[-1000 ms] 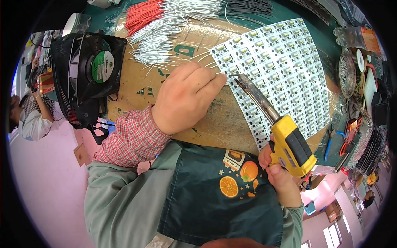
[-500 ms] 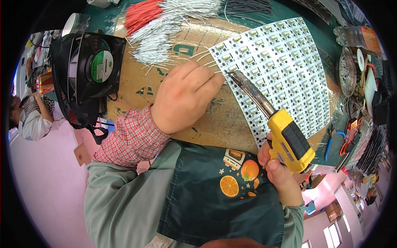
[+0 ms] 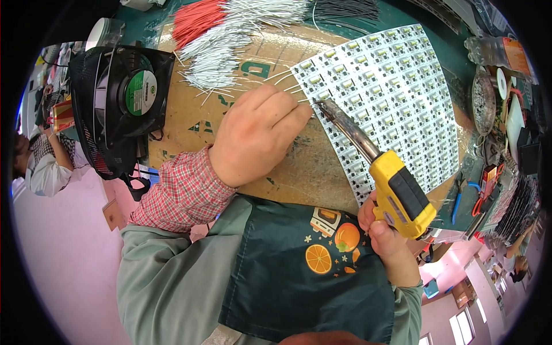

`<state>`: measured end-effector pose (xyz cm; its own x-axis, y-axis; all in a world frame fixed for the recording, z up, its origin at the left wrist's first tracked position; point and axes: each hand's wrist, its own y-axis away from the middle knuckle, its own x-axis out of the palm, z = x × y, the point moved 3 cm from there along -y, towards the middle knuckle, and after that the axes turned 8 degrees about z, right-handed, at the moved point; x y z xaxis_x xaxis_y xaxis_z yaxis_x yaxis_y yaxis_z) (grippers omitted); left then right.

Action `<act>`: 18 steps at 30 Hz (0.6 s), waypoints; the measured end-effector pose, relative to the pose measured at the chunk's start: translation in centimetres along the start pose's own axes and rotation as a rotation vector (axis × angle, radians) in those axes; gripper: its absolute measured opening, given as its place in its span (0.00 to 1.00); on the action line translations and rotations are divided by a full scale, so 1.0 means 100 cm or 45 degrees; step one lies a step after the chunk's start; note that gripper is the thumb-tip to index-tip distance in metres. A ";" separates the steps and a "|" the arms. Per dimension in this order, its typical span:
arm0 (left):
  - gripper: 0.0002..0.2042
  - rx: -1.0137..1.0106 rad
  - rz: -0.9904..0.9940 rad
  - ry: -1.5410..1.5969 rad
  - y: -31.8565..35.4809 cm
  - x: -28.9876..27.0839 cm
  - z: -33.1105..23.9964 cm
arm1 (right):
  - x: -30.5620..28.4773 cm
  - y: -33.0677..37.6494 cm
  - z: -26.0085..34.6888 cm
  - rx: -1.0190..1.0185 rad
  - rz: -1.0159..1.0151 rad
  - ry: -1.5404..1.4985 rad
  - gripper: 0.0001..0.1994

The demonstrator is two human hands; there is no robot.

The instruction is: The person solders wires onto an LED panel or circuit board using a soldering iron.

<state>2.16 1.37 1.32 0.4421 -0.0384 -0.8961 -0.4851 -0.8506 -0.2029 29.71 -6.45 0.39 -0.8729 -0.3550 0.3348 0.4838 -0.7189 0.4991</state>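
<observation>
My right hand [image 3: 384, 227] grips a yellow and black soldering gun [image 3: 402, 194], its dark metal tip reaching to the left edge of a white circuit board panel [image 3: 397, 86]. Rows of small identical circuits cover the panel. Beside that edge, my left hand [image 3: 259, 133] is closed with its fingertips pinched on a thin white wire [image 3: 305, 100], whose end lies close to the tip. Most of this wire is hidden under the fingers. A few other white wires [image 3: 283, 79] stick out from the panel's upper left corner.
White wires [image 3: 213, 60], red wires [image 3: 196, 22] and black wires [image 3: 345, 10] lie bundled at the back. A black fan [image 3: 123, 95] stands at left on the cardboard [image 3: 190, 123]. At right are blue-handled pliers [image 3: 457, 204], a metal dish [image 3: 483, 100] and a plastic bottle [image 3: 486, 52].
The soldering gun has shifted slightly left, its tip staying by the panel's edge. My left hand has hardly moved.
</observation>
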 end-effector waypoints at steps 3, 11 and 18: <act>0.16 0.000 0.004 -0.008 0.000 0.001 0.001 | 0.003 -0.001 0.002 -0.003 -0.016 -0.030 0.33; 0.16 -0.003 -0.008 0.006 -0.001 0.001 0.000 | 0.000 0.001 0.000 -0.025 -0.015 -0.025 0.40; 0.16 0.001 -0.022 0.015 -0.001 0.001 0.001 | -0.002 0.001 -0.002 -0.053 -0.038 -0.057 0.44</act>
<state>2.18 1.45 1.24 0.4596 -0.0298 -0.8876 -0.4778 -0.8508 -0.2188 29.91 -6.55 0.19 -0.8826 -0.3071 0.3560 0.4540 -0.7533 0.4758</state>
